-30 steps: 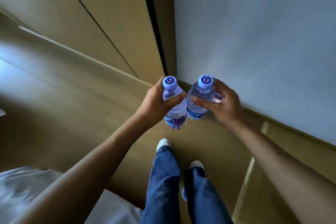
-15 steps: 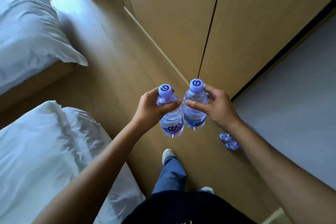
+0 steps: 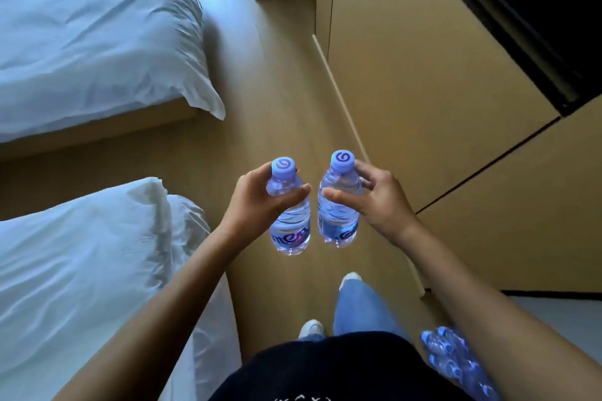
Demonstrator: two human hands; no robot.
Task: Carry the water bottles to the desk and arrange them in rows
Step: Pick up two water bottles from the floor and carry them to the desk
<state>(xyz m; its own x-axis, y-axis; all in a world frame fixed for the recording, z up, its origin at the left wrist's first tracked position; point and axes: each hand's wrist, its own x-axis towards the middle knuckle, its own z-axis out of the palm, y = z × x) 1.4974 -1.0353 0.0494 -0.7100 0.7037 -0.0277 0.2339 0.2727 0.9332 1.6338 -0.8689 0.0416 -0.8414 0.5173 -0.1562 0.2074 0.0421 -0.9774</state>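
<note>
Still early: I'm gripping one bottle [image 3: 289,218] in my left hand [image 3: 257,202] and another bottle [image 3: 338,208] in my right hand [image 3: 378,202], walking between beds [image 3: 81,270] and cabinets [image 3: 439,107]. No surface visible yet; pack [image 3: 456,358] waiting near-right.

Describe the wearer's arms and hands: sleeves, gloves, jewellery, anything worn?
Both forearms are bare up to the frame edge, with no sleeves in view. The left hand and right hand have no gloves, and no rings, watch or wristbands are visible. Below them show a dark top with small white print, blue jeans and white shoes.
</note>
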